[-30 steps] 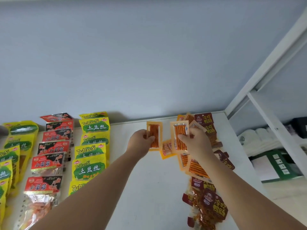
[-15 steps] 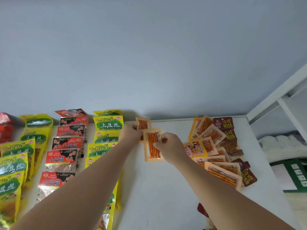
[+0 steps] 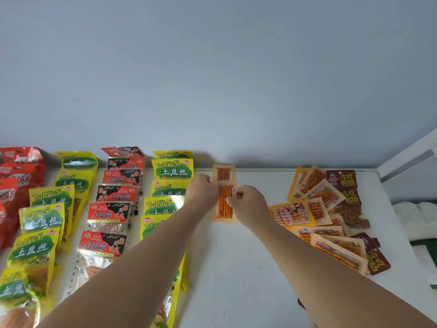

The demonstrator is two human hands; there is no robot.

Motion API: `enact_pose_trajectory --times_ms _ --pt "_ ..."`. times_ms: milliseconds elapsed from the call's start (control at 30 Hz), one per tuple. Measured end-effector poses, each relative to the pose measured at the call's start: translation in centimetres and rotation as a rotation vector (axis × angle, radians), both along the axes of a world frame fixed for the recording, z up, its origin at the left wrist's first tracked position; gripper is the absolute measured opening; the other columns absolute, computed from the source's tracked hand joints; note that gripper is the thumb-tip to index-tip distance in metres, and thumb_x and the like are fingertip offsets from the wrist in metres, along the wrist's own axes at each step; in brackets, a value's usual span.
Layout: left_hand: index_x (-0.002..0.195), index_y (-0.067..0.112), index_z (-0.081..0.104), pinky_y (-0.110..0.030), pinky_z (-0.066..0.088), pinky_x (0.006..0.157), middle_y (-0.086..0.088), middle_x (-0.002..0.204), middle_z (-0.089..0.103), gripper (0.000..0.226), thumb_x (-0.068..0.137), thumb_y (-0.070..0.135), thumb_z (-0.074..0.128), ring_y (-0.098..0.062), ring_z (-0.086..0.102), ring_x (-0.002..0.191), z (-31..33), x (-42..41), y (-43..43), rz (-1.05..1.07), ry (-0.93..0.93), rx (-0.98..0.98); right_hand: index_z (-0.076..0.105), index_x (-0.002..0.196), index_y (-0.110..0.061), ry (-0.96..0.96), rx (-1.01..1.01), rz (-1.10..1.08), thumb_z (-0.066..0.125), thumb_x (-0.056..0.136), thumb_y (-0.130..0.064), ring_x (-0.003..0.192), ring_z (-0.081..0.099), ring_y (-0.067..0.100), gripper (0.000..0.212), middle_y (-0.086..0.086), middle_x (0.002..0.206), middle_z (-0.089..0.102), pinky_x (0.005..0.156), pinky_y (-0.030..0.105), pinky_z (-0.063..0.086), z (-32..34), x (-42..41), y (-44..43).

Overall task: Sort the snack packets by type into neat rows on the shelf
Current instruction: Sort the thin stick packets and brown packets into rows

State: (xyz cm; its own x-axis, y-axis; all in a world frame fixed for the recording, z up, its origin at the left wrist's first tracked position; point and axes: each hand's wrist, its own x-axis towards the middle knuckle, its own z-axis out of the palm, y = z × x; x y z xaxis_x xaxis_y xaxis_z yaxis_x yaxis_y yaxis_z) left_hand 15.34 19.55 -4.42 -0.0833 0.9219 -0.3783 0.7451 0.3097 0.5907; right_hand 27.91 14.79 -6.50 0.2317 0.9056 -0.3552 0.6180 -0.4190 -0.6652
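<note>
Two orange stick-snack packets lie end to end on the white shelf (image 3: 236,268), the far one (image 3: 223,173) by the back wall, the near one (image 3: 223,205) overlapping its lower edge. My left hand (image 3: 201,194) touches the near packet's left edge with curled fingers. My right hand (image 3: 248,204) pinches its right edge. Left of them run rows of yellow TuDouSi packets (image 3: 172,170), red-and-black packets (image 3: 108,214), more yellow ones (image 3: 50,197) and red bags (image 3: 16,176). An unsorted heap of orange packets (image 3: 307,209) and brown packets (image 3: 341,178) lies at the right.
A pale blue wall rises behind the shelf. A white upright post (image 3: 406,157) stands at the shelf's right end, with white and green items beyond it. Bare shelf surface shows between my arms.
The view swung left. Both hands carried the two orange packets from the right-hand heap to beside the yellow row; the far packet now lies flat and the second rests below it.
</note>
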Motion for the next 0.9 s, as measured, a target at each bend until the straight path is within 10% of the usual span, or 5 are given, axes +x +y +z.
enact_pose_trajectory --times_ms 200,367,900 --pt "0.09 0.003 0.06 -0.042 0.042 0.052 -0.021 0.087 0.054 0.017 0.088 0.003 0.043 -0.027 0.055 0.071 0.8 0.3 -1.3 -0.009 0.025 0.04 0.063 0.121 -0.012 -0.018 0.064 -0.003 0.061 0.097 -0.034 0.095 0.063 0.017 0.032 0.001 0.109 0.068 0.069 0.022 0.045 0.9 1.1 -1.1" --pt "0.134 0.015 0.059 -0.043 0.048 0.102 -0.009 0.131 0.057 0.04 0.095 0.017 0.051 -0.029 0.056 0.12 0.7 2.6 -2.6 -0.111 0.009 0.108 0.063 0.123 -0.014 -0.005 0.111 -0.033 0.063 0.095 -0.025 0.094 0.058 0.01 0.031 -0.001 0.114 0.068 0.073 0.02 0.043 1.8 3.9 -3.7" --pt "0.147 0.031 0.045 -0.044 0.048 0.098 0.001 0.137 0.056 0.067 0.087 0.044 0.07 -0.022 0.05 0.122 -2.0 14.4 -7.4 -0.7 0.139 0.115 0.065 0.116 -0.021 -0.035 0.172 -0.313 0.06 0.098 -0.025 0.074 0.061 -0.003 0.019 -0.006 0.112 0.069 0.051 0.007 0.042 3.4 16.4 -12.2"
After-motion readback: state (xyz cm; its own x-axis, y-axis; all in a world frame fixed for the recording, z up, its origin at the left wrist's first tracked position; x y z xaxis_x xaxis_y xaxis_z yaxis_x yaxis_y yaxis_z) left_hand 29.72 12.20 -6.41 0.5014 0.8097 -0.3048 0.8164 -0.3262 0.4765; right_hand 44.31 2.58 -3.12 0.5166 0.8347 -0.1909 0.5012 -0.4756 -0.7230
